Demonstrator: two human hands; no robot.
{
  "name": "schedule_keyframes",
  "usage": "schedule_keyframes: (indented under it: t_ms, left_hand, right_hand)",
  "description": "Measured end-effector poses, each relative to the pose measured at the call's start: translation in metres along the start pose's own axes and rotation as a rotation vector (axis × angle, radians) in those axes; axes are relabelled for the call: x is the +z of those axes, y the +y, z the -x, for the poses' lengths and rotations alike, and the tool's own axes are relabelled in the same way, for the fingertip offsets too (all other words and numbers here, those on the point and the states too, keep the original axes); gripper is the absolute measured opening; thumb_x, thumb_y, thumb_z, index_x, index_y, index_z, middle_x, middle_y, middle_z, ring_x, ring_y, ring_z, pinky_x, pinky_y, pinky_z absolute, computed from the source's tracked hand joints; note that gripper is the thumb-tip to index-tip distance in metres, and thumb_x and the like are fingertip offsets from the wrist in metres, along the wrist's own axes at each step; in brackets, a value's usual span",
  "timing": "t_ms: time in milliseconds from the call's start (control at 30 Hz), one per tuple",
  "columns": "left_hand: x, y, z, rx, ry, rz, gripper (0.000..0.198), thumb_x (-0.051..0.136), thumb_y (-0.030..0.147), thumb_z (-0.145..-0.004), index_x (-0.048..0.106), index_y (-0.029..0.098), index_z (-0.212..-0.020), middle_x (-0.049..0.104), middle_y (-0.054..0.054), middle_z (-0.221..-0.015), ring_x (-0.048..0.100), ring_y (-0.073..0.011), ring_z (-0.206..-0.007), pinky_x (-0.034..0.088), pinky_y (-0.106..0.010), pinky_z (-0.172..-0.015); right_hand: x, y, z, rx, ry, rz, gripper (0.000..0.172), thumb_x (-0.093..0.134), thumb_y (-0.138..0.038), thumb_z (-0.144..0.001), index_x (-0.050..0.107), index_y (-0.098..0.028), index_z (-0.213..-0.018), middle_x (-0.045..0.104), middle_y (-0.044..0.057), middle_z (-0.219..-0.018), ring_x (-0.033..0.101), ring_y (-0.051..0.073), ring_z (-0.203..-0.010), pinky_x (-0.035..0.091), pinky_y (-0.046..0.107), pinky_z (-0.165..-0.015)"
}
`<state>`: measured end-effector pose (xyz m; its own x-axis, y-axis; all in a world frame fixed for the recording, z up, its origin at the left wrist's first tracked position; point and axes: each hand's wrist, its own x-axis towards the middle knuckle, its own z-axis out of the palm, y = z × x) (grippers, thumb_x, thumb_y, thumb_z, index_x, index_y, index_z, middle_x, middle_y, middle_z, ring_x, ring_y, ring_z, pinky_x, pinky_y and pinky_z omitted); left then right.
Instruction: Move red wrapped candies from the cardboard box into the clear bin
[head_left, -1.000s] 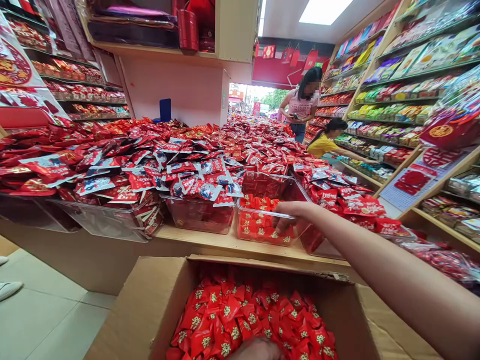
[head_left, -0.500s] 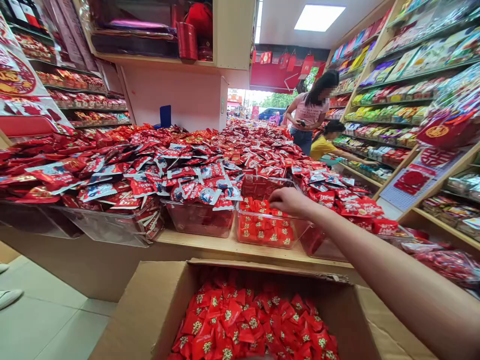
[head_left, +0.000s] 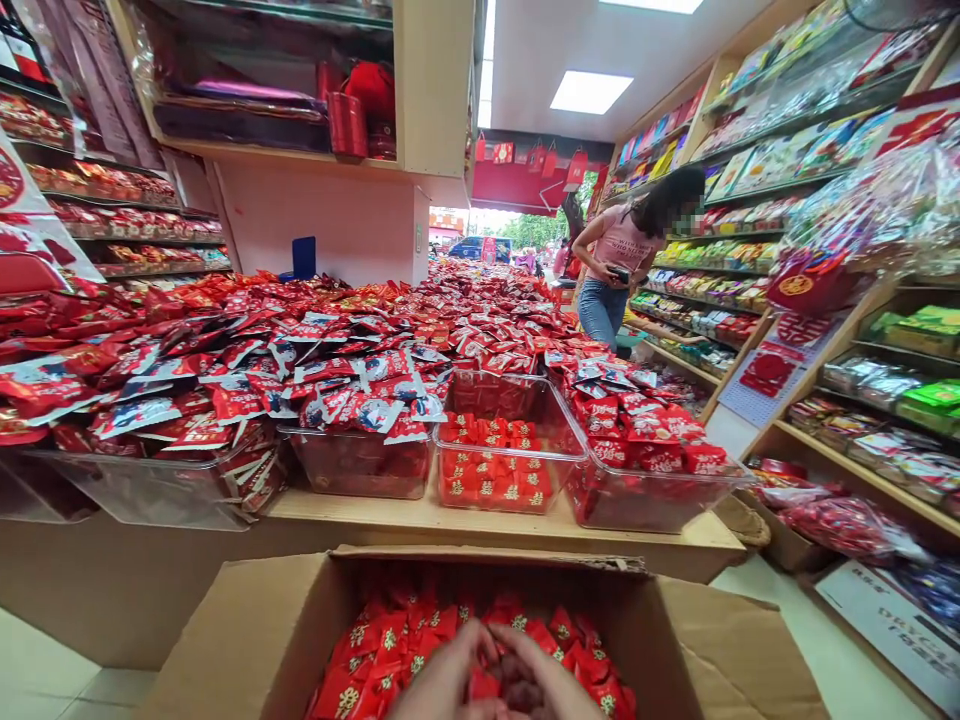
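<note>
Cupping both hands low inside the cardboard box [head_left: 487, 553] at 6 o'clock, the person works over a pile of small red packets [head_left: 390, 640] printed with gold marks. The left hand [head_left: 439, 680] and the right hand [head_left: 547, 675] curve toward each other, their fingertips [head_left: 480, 640] nearly meeting, with the fingers pressed together rather than spread. A red packet and something darker show in the gap between the hands, but whether either hand is pinching anything, I cannot tell.

Just past the box at 12 o'clock, a wooden counter [head_left: 360, 510] carries a clear plastic bin [head_left: 510, 452] partly filled with small red packets [head_left: 487, 485] like those in the box. Another clear bin [head_left: 652, 505] sits beside it at 1 o'clock, and a third [head_left: 360, 465] at 11 o'clock, both under larger red-and-white packets [head_left: 375, 410]. These spread in a wide heap toward the shop's open front.

A person in a pink top [head_left: 626, 245] stands at 1 o'clock by the right-hand shelves [head_left: 847, 440], both arms bent, holding a dark object at the waist. Packaged goods fill those shelves from 2 to 3 o'clock, and red goods line the shelves [head_left: 127, 195] at 10 o'clock.
</note>
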<state>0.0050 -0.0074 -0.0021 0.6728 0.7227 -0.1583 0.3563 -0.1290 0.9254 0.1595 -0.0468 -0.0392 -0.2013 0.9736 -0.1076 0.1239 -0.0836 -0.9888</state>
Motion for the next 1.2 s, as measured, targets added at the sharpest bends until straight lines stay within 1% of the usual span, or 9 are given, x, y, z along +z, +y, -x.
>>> schedule_keyframes:
  t_ms: [100, 167, 300, 433, 600, 800, 967, 1067, 1200]
  left_hand:
    - [-0.005, -0.003, -0.006, 0.030, 0.069, 0.018, 0.048, 0.058, 0.012, -0.064, 0.041, 0.022, -0.107, 0.057, -0.005, -0.109, 0.048, -0.0227, -0.105, 0.037, -0.029, -0.087]
    - [-0.003, -0.006, -0.006, 0.064, 0.085, 0.037, 0.055, 0.055, 0.007, -0.061, 0.034, 0.021, -0.109, 0.055, -0.007, -0.110, 0.049, -0.0218, -0.104, 0.038, -0.029, -0.087]
    - [0.000, -0.006, -0.003, 0.098, 0.109, 0.031, 0.053, 0.049, 0.001, -0.062, 0.029, 0.020, -0.108, 0.056, -0.007, -0.102, 0.054, -0.0187, -0.092, 0.039, -0.030, -0.083]
    - [-0.006, 0.008, 0.000, 0.069, 0.042, 0.212, 0.045, 0.054, 0.006, -0.067, 0.035, 0.021, -0.106, 0.062, 0.000, -0.083, 0.056, -0.0154, -0.078, 0.042, -0.026, -0.071]
    - [-0.017, 0.020, -0.002, -0.008, 0.213, 0.492, 0.019, 0.069, 0.019, -0.063, 0.062, 0.016, -0.079, 0.065, -0.001, -0.074, 0.056, -0.0138, -0.070, 0.042, -0.024, -0.066]
    - [-0.016, 0.025, 0.000, -0.032, 0.342, 0.891, 0.014, 0.069, 0.025, -0.065, 0.067, 0.016, -0.075, 0.068, -0.004, -0.083, 0.058, -0.0143, -0.076, 0.044, -0.027, -0.074]
    - [-0.012, 0.027, 0.002, 0.062, 0.380, 0.783, 0.014, 0.070, 0.018, -0.063, 0.065, 0.016, -0.076, 0.067, -0.002, -0.082, 0.057, -0.0145, -0.078, 0.044, -0.026, -0.074]
    - [-0.010, 0.027, 0.002, 0.058, 0.367, 0.759, 0.014, 0.070, 0.018, -0.063, 0.064, 0.015, -0.076, 0.067, -0.002, -0.078, 0.058, -0.0141, -0.075, 0.045, -0.025, -0.071]
    - [-0.007, 0.028, 0.001, 0.034, 0.409, 0.817, 0.015, 0.071, 0.016, -0.061, 0.063, 0.015, -0.074, 0.066, -0.002, -0.083, 0.057, -0.0136, -0.078, 0.045, -0.024, -0.073]
  right_hand:
    - [0.006, -0.009, -0.007, -0.017, 0.108, -0.185, 0.053, 0.059, -0.026, -0.060, 0.053, -0.020, -0.112, 0.061, 0.007, -0.090, 0.059, 0.017, -0.069, 0.045, 0.027, -0.061]
    - [0.011, -0.017, -0.011, -0.029, 0.190, -0.069, 0.040, 0.055, -0.020, -0.062, 0.058, -0.017, -0.101, 0.062, 0.006, -0.080, 0.058, 0.017, -0.064, 0.044, 0.027, -0.059]
    - [0.017, -0.028, -0.011, -0.105, 0.302, 0.227, 0.020, 0.056, -0.011, -0.061, 0.065, -0.015, -0.078, 0.061, 0.007, -0.076, 0.056, 0.018, -0.068, 0.042, 0.027, -0.060]
    - [0.015, -0.041, -0.003, -0.158, 0.302, 0.217, 0.013, 0.056, -0.007, -0.066, 0.063, -0.018, -0.067, 0.059, 0.003, -0.072, 0.056, 0.017, -0.071, 0.041, 0.025, -0.065]
    - [0.001, -0.045, 0.004, -0.302, 0.440, 0.024, 0.006, 0.057, -0.018, -0.073, 0.062, -0.020, -0.070, 0.057, 0.003, -0.075, 0.055, 0.017, -0.076, 0.043, 0.027, -0.069]
    - [0.002, -0.036, 0.009, -0.384, 0.453, -0.048, 0.010, 0.059, -0.018, -0.073, 0.066, -0.023, -0.077, 0.056, 0.004, -0.081, 0.054, 0.018, -0.081, 0.046, 0.028, -0.068]
    - [0.011, -0.037, 0.011, -0.257, 0.415, -0.315, 0.017, 0.057, -0.024, -0.075, 0.064, -0.024, -0.090, 0.051, 0.009, -0.108, 0.053, 0.023, -0.095, 0.051, 0.030, -0.066]
    - [0.013, -0.038, 0.011, -0.318, 0.420, -0.182, 0.017, 0.058, -0.019, -0.074, 0.065, -0.024, -0.089, 0.056, 0.007, -0.100, 0.051, 0.022, -0.099, 0.045, 0.035, -0.082]
    - [0.012, -0.037, 0.011, -0.363, 0.459, -0.094, 0.014, 0.059, -0.015, -0.073, 0.067, -0.024, -0.080, 0.057, 0.007, -0.096, 0.053, 0.021, -0.096, 0.044, 0.036, -0.082]
